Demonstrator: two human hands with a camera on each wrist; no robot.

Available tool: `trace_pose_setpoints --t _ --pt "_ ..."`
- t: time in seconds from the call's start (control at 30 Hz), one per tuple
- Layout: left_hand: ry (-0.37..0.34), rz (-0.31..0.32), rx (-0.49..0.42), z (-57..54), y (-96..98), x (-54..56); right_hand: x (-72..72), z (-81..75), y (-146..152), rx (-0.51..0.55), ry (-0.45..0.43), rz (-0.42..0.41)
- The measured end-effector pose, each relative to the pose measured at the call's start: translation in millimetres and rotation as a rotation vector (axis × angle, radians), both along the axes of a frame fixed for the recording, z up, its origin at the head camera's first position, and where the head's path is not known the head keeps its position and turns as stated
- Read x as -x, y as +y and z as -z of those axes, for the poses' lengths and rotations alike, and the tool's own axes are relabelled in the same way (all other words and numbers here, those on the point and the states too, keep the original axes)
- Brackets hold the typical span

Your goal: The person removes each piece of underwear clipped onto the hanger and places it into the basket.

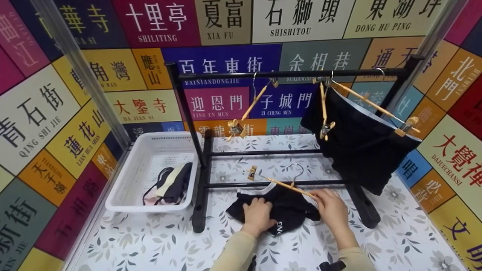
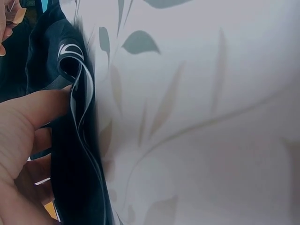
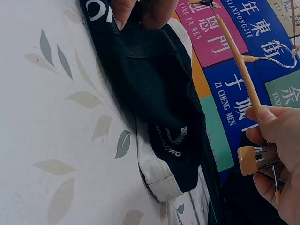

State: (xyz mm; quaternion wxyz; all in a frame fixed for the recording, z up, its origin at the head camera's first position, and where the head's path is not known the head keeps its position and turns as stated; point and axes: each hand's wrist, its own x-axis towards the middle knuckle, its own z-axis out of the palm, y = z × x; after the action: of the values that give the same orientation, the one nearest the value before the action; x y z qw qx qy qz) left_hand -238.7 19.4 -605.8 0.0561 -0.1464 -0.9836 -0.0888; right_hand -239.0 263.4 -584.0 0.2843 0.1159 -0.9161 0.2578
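Observation:
A small black garment (image 1: 292, 212) with white edging and white lettering lies bunched on the patterned table surface, in front of the rack's lower bar. My left hand (image 1: 259, 214) is on it, and in the left wrist view the thumb (image 2: 54, 105) grips its folded edge with the fingers behind. My right hand (image 1: 333, 209) holds the right end of a wooden clip hanger (image 1: 280, 183), pinching the rod near a wooden clip (image 3: 247, 161). The hanger's bar slants across the garment's far side in the head view. Its other clip (image 1: 252, 172) stands free at the left end.
A black rack (image 1: 241, 75) stands behind my hands. Hanging on it are two clip hangers, one (image 1: 253, 103) at left and one (image 1: 323, 107) at centre, and a large black garment (image 1: 361, 146) at right. A white basket (image 1: 137, 165) at left holds folded clothes (image 1: 173, 184).

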Motion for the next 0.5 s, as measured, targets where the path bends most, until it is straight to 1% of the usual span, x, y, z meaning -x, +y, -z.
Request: trace_pose_setpoints --t 0.23,0.4,0.5 --pt "0.004 0.039 0.015 -1.1 1.9 -1.6 0.7 0.4 0.0 0.005 -0.001 -0.007" --pt "-0.004 0.081 0.039 -1.3 1.9 -2.0 0.6 0.4 0.4 0.009 -0.008 -0.008" --pt "0.007 0.104 0.036 -1.4 0.7 -2.2 0.4 0.2 1.0 0.011 -0.013 -0.007"
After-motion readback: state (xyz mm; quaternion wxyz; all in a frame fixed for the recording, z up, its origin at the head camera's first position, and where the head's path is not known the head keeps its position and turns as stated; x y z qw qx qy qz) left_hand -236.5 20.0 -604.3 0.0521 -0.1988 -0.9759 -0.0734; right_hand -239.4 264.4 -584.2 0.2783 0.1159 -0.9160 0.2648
